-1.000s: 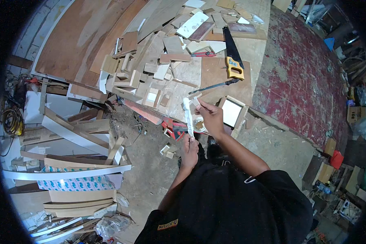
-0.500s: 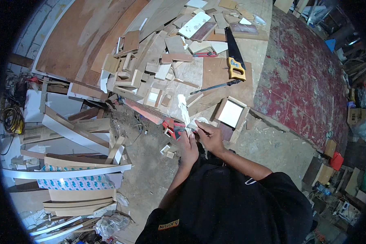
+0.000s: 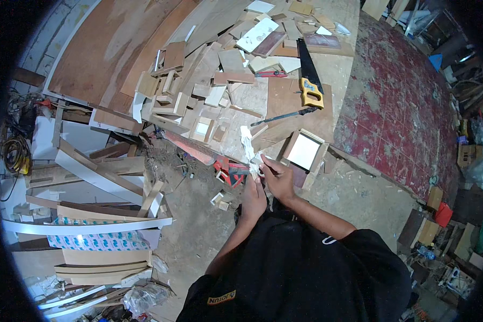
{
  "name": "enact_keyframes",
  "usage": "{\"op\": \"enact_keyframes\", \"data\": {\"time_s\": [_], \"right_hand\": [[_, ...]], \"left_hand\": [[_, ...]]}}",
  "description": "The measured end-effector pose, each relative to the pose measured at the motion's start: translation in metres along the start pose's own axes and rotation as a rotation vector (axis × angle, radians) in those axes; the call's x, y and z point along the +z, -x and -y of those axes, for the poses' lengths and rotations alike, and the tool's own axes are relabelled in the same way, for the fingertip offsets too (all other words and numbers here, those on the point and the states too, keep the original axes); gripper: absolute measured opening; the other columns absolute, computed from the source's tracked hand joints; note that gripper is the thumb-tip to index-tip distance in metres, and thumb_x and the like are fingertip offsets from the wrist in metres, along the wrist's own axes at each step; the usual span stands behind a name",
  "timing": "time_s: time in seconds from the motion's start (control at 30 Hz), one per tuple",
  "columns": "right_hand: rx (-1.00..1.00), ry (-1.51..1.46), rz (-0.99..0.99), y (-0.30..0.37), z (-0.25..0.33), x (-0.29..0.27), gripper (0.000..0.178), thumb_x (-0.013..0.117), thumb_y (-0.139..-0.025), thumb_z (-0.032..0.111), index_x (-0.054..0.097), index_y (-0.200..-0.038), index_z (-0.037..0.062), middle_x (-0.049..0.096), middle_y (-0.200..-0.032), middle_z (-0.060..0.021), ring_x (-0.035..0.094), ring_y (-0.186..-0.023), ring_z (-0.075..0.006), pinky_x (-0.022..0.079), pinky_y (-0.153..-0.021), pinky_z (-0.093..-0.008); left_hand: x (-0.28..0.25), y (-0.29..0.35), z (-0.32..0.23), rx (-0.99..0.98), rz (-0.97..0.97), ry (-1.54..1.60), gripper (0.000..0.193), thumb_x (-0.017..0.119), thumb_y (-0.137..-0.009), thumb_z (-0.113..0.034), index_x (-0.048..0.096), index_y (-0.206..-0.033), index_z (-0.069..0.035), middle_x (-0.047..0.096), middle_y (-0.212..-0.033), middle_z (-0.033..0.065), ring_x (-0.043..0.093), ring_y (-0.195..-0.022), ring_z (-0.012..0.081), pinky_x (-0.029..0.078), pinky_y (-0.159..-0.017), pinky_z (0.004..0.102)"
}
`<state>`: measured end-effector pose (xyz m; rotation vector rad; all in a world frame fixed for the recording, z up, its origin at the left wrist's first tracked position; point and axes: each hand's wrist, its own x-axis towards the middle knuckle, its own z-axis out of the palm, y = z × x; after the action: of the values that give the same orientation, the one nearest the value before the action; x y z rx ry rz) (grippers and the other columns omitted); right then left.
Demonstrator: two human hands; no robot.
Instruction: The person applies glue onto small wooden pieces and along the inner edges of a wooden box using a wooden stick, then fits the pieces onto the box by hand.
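Observation:
Upright in front of my body is a narrow, lumpy white strip (image 3: 247, 142), its exact kind unclear. The fingers of my left hand (image 3: 254, 201) are closed round its lower end. At its right side my right hand (image 3: 278, 180) pinches a small whitish piece against it; the fingers hide most of that piece. Just right of my hands, a shallow wooden box with a white base (image 3: 304, 151) lies near the bench edge. Beyond it rest a handsaw with a yellow handle (image 3: 312, 94) and a thin dark rod-like tool (image 3: 287, 115).
Wood offcuts (image 3: 232, 60) and small wooden frames (image 3: 204, 129) crowd the workbench, with a red tool (image 3: 271, 74) among them. A red and black object (image 3: 232, 174) lies below the bench edge. Curved boards (image 3: 91, 228) are stacked at left; a worn red surface (image 3: 397, 102) extends to the right.
Both hands and the white strip have shifted slightly right and down. My fingers keep hold of it, and the bench things stay where they were.

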<state>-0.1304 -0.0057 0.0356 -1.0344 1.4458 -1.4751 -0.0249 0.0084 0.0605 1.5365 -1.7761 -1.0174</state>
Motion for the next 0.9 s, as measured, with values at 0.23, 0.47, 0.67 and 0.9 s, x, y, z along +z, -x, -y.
{"op": "enact_keyframes", "data": {"time_s": [0.23, 0.47, 0.67, 0.9], "right_hand": [[0.097, -0.150, -0.024, -0.025, -0.001, -0.003, 0.028, 0.058, -0.086, 0.001, 0.059, -0.113, -0.0022, 0.065, -0.091, -0.0067, 0.057, -0.073, -0.0061, 0.048, -0.066, -0.0205], [0.164, -0.255, -0.047, -0.032, 0.004, -0.007, 0.029, 0.059, -0.086, 0.005, 0.058, -0.115, -0.0008, 0.064, -0.089, -0.0042, 0.056, -0.072, -0.0050, 0.047, -0.063, -0.0195], [0.140, -0.177, 0.023, -0.006, -0.001, -0.007, 0.029, 0.059, -0.086, 0.004, 0.059, -0.115, -0.0006, 0.064, -0.091, -0.0053, 0.057, -0.075, -0.0059, 0.047, -0.066, -0.0196], [0.040, -0.017, 0.043, 0.003, -0.008, -0.005, 0.029, 0.061, -0.084, 0.004, 0.060, -0.113, 0.0000, 0.064, -0.096, -0.0056, 0.056, -0.080, -0.0060, 0.047, -0.068, -0.0206]], "left_hand": [[0.003, 0.011, -0.003, -0.129, 0.145, 0.007, 0.025, 0.034, -0.095, -0.017, 0.044, -0.102, 0.004, 0.051, -0.087, 0.0287, 0.049, -0.085, 0.0483, 0.040, -0.073, 0.0475], [0.009, 0.007, 0.021, -0.306, 0.068, 0.514, 0.024, 0.039, -0.097, -0.024, 0.047, -0.099, -0.002, 0.040, -0.067, -0.0021, 0.038, -0.057, 0.0042, 0.034, -0.049, 0.0210], [0.006, 0.002, 0.021, -0.349, -0.028, 0.755, 0.021, 0.038, -0.098, -0.026, 0.046, -0.093, -0.007, 0.042, -0.070, -0.0013, 0.039, -0.056, 0.0043, 0.035, -0.048, 0.0200], [0.005, -0.002, 0.010, -0.291, -0.018, 0.414, 0.018, 0.038, -0.096, -0.019, 0.045, -0.092, -0.004, 0.045, -0.067, 0.0034, 0.046, -0.052, 0.0097, 0.038, -0.046, 0.0258]]}}
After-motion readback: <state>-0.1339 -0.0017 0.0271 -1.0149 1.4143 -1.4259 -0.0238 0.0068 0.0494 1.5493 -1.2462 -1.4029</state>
